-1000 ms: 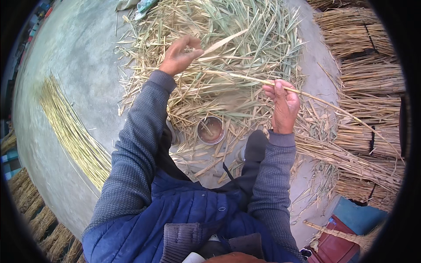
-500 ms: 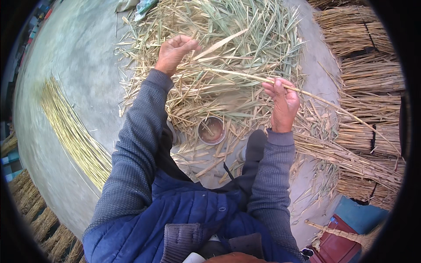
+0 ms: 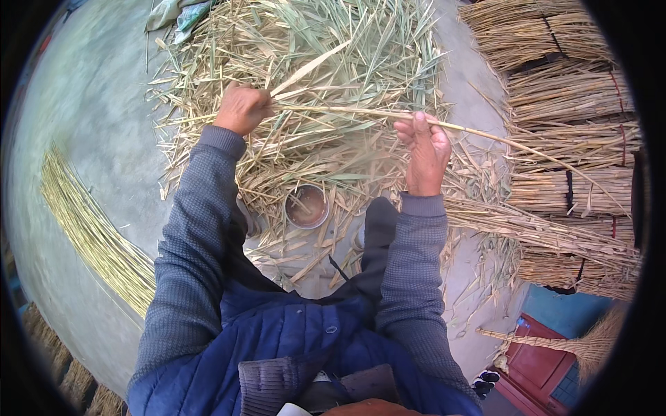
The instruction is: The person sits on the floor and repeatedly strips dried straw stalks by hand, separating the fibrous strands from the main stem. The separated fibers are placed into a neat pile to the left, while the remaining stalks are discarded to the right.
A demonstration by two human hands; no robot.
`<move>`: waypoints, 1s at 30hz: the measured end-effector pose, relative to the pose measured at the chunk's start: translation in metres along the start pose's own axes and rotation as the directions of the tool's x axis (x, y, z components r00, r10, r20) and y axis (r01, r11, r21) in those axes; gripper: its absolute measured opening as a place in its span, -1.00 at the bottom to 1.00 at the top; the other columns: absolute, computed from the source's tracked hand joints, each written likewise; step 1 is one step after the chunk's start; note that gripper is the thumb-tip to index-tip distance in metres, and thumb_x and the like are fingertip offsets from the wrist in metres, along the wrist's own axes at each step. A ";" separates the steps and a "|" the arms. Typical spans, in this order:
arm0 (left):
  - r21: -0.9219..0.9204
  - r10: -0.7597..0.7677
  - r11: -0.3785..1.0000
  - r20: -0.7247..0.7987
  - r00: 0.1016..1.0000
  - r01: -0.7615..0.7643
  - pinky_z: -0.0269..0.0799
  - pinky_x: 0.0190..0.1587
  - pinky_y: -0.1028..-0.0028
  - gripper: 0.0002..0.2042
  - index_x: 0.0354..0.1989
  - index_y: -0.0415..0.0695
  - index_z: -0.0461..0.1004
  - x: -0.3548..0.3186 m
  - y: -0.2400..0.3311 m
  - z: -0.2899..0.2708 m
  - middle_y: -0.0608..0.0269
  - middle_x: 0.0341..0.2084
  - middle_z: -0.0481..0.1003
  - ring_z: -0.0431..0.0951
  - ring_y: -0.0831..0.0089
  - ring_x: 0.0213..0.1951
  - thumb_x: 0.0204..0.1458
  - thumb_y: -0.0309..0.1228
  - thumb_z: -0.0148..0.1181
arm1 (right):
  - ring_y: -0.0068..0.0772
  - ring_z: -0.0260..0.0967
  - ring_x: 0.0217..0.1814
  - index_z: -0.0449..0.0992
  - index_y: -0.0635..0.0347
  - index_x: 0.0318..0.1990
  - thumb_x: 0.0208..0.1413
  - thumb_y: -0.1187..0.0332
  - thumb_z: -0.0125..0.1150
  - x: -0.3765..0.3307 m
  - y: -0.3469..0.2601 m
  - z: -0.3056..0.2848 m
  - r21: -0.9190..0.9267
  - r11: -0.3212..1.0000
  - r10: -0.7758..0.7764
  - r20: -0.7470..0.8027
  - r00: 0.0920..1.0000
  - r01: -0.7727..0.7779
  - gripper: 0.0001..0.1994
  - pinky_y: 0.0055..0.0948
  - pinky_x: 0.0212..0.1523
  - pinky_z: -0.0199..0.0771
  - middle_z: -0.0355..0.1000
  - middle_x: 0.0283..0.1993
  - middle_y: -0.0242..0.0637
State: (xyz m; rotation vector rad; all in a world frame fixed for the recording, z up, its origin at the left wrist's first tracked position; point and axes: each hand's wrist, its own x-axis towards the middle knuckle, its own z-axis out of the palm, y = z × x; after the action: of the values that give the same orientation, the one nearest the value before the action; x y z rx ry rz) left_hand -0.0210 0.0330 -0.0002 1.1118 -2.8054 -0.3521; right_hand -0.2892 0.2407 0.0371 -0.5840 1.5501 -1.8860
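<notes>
Above the small round bowl (image 3: 306, 206) on the ground, I hold a long pale reed stalk (image 3: 347, 111) level across the heap of stripped leaves (image 3: 333, 62). My left hand (image 3: 241, 109) is fisted around its thicker end, loose leaf blades sticking out. My right hand (image 3: 424, 149) pinches it farther along; its thin yellow tip runs toward the tied bundles (image 3: 569, 104).

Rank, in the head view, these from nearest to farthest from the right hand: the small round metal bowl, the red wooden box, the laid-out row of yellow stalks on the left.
1. Small round metal bowl: just below-left of the right hand, amid the husks.
2. Red wooden box: lower right corner.
3. Laid-out row of yellow stalks: far left on the concrete.
</notes>
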 end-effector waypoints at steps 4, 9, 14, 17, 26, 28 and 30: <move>-0.040 0.038 0.999 0.013 0.999 -0.037 0.21 -0.07 0.30 -0.78 -0.30 -0.01 0.60 -0.004 0.006 0.001 0.36 -0.40 0.63 0.52 0.40 -0.20 -0.07 -0.21 0.43 | -0.41 0.60 -0.26 0.47 0.36 -0.04 0.27 0.21 0.27 -0.001 -0.001 -0.002 -0.001 1.000 0.005 0.013 1.000 -0.005 -0.66 -0.55 -0.27 0.58 0.58 -0.23 -0.15; -0.375 0.302 0.806 -0.405 0.863 -0.458 0.35 -0.09 0.32 -0.71 -0.16 -0.10 0.58 0.009 0.087 0.012 0.25 -0.30 0.62 0.58 0.29 -0.21 -0.03 -0.27 0.41 | -0.40 0.60 -0.23 0.47 0.33 0.00 0.24 0.28 0.30 -0.020 0.015 0.029 -0.095 0.994 0.077 0.159 0.984 -0.062 -0.68 -0.51 -0.22 0.58 0.59 -0.22 -0.13; -0.472 0.247 0.771 -0.396 0.884 -0.427 0.45 -0.35 0.29 -0.83 -0.42 -0.14 0.59 0.010 0.076 -0.002 0.22 -0.54 0.57 0.57 0.24 -0.40 0.01 -0.30 0.39 | -0.44 0.59 -0.17 0.47 0.33 0.01 0.23 0.42 0.28 -0.015 0.007 0.021 0.073 0.996 -0.066 0.239 0.969 0.050 -0.74 -0.54 -0.18 0.60 0.58 -0.08 -0.13; -0.490 0.204 0.805 -0.299 0.932 -0.333 0.30 -0.23 0.39 -0.82 -0.35 -0.09 0.63 0.006 0.065 -0.001 0.32 -0.47 0.59 0.53 0.36 -0.39 0.01 -0.25 0.42 | -0.39 0.61 -0.18 0.48 0.32 -0.01 0.24 0.40 0.28 -0.007 0.006 0.016 0.062 0.998 -0.042 0.218 0.975 0.029 -0.76 -0.55 -0.22 0.61 0.59 -0.13 -0.15; -0.865 -0.057 0.500 -0.093 0.994 -0.052 0.51 -0.26 0.44 -0.80 -0.30 -0.15 0.65 0.005 0.072 0.008 0.16 -0.39 0.62 0.59 0.38 -0.36 -0.02 -0.32 0.44 | -0.35 0.61 -0.26 0.47 0.32 -0.08 0.26 0.30 0.27 -0.011 0.015 0.024 0.013 0.998 -0.059 0.194 0.979 0.057 -0.75 -0.49 -0.23 0.65 0.59 -0.16 -0.08; -0.912 -0.086 0.408 0.007 0.996 0.041 0.52 -0.28 0.49 -0.81 -0.30 -0.14 0.66 0.006 0.069 0.006 0.18 -0.39 0.63 0.60 0.42 -0.37 -0.03 -0.31 0.45 | -0.34 0.61 -0.25 0.46 0.31 -0.08 0.26 0.30 0.27 -0.010 0.017 0.024 0.010 1.000 -0.023 0.174 0.984 0.021 -0.75 -0.48 -0.23 0.65 0.59 -0.18 -0.08; -0.774 0.004 0.608 -0.220 0.975 -0.177 0.52 -0.24 0.44 -0.81 -0.30 -0.11 0.66 0.007 0.064 0.005 0.20 -0.38 0.63 0.60 0.40 -0.36 -0.03 -0.31 0.45 | -0.35 0.61 -0.26 0.47 0.31 -0.09 0.26 0.30 0.27 -0.009 0.019 0.021 0.022 1.000 -0.018 0.153 0.988 0.015 -0.75 -0.50 -0.25 0.65 0.59 -0.20 -0.09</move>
State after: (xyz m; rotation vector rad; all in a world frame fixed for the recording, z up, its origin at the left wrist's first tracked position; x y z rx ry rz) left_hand -0.0691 0.0744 0.0111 0.7085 -2.0782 -1.2461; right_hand -0.2649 0.2303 0.0236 -0.7173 1.4298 -1.8220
